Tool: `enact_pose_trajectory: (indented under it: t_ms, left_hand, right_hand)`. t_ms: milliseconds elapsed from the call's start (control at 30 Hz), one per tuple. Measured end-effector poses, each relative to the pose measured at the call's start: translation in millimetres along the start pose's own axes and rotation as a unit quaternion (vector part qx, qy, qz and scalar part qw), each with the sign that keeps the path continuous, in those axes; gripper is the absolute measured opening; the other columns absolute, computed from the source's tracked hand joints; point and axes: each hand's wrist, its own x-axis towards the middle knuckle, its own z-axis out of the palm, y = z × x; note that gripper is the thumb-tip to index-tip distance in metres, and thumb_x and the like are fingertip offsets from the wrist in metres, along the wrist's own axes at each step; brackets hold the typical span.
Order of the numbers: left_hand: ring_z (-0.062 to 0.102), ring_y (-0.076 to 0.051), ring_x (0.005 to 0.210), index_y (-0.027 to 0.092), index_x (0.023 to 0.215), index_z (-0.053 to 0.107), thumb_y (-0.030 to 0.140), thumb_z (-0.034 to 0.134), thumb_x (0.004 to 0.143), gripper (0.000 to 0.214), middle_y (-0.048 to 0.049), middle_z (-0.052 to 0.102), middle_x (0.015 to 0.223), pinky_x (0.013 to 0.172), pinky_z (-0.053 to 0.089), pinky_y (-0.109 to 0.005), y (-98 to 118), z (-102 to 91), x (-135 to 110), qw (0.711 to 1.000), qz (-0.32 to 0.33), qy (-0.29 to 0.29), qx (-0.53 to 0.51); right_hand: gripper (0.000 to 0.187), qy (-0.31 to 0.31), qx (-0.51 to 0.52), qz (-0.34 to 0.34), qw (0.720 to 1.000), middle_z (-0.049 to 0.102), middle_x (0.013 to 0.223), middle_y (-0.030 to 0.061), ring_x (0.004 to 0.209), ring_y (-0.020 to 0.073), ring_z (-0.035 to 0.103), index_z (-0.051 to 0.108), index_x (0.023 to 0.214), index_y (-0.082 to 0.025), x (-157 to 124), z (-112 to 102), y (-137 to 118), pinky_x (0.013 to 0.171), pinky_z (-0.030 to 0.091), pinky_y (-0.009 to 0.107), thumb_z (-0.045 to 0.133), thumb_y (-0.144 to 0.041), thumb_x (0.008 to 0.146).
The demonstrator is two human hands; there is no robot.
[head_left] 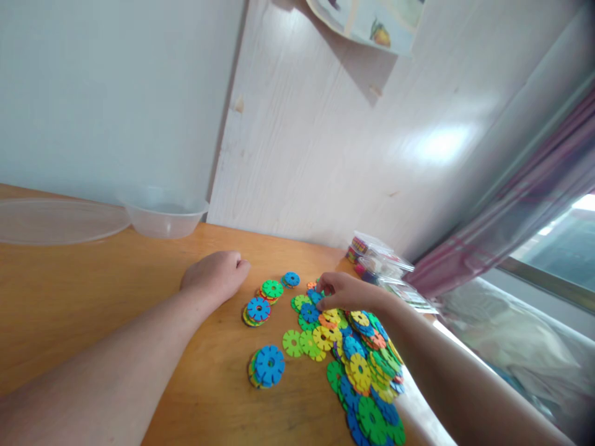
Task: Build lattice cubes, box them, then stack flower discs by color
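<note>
My left hand [216, 274] rests on the table as a closed fist, left of the small stacks; nothing shows in it. Over the far end of a loose spread of notched plastic discs, my right hand [344, 291] has thumb and fingers curled around the edges of a blue notched disc [315, 297]. Between my hands stand small stacks, topped by a far blue disc [291, 279], a green disc [272, 288] and a blue disc [258, 308]. Nearer me is another blue-topped stack [269, 365]. A mixed pile of discs [360, 370] lies below my right forearm.
A clear plastic tub [165, 223] and a wide clear lid [60, 222] sit at the back left of the wooden table [106, 288]. Clear packages [379, 257] lie by the wall at the back right. A pink curtain [502, 204] hangs at the right.
</note>
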Motion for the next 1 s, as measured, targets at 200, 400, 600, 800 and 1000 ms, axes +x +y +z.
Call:
enact_pose_trajectory:
  t_ms: [200, 400, 600, 800, 1000]
  left_hand:
    - [0.064, -0.030, 0.081, 0.023, 0.085, 0.070, 0.044, 0.034, 0.086, 0.041, -0.0129, 0.072, 0.094, 0.059, 0.038, -0.034, 1, -0.7, 0, 1.000, -0.001, -0.003, -0.003]
    - [0.064, -0.029, 0.082, 0.023, 0.086, 0.071, 0.044, 0.035, 0.086, 0.042, -0.0129, 0.073, 0.094, 0.061, 0.040, -0.034, -1, 1.0, 1, 1.000, -0.001, 0.003, -0.012]
    - [0.065, -0.030, 0.083, 0.023, 0.087, 0.071, 0.045, 0.036, 0.086, 0.041, -0.0128, 0.073, 0.095, 0.061, 0.040, -0.034, -2, 2.4, 2, 1.000, -0.003, 0.003, -0.010]
    - [0.066, -0.031, 0.084, 0.023, 0.088, 0.071, 0.044, 0.035, 0.087, 0.042, -0.0133, 0.073, 0.098, 0.060, 0.040, -0.034, -1, 0.4, 1, 1.000, 0.002, -0.003, -0.007]
    - [0.066, -0.030, 0.084, 0.024, 0.086, 0.070, 0.044, 0.035, 0.087, 0.041, -0.0126, 0.073, 0.096, 0.060, 0.040, -0.033, -1, 0.2, 1, 1.000, -0.003, 0.000, 0.002]
  right_hand:
    - [0.033, 0.051, 0.010, -0.107, 0.993, 0.066, 0.097, 0.0031, 0.083, 0.0167, 0.059, 0.063, 0.103, -0.020, -33, 6, -54, 0.071, 0.045, 0.028, 0.073, -0.035, 0.075]
    - [0.037, 0.031, -0.015, -0.178, 0.983, 0.067, 0.101, 0.0008, 0.086, 0.0177, 0.060, 0.062, 0.106, -0.026, -58, 23, -106, 0.072, 0.045, 0.029, 0.075, -0.040, 0.075]
    - [0.040, 0.018, -0.045, -0.217, 0.975, 0.068, 0.103, 0.0018, 0.091, 0.0206, 0.061, 0.062, 0.109, -0.026, -60, 29, -121, 0.077, 0.045, 0.032, 0.074, -0.047, 0.076]
    - [0.019, 0.100, -0.014, -0.160, 0.982, 0.067, 0.094, 0.0016, 0.081, 0.0156, 0.060, 0.063, 0.102, -0.022, -51, 10, -91, 0.071, 0.044, 0.028, 0.065, -0.031, 0.085]
    - [0.020, 0.122, -0.051, -0.070, 0.989, 0.067, 0.093, 0.0037, 0.080, 0.0160, 0.060, 0.068, 0.100, -0.020, -27, 1, -40, 0.069, 0.043, 0.027, 0.065, -0.029, 0.082]
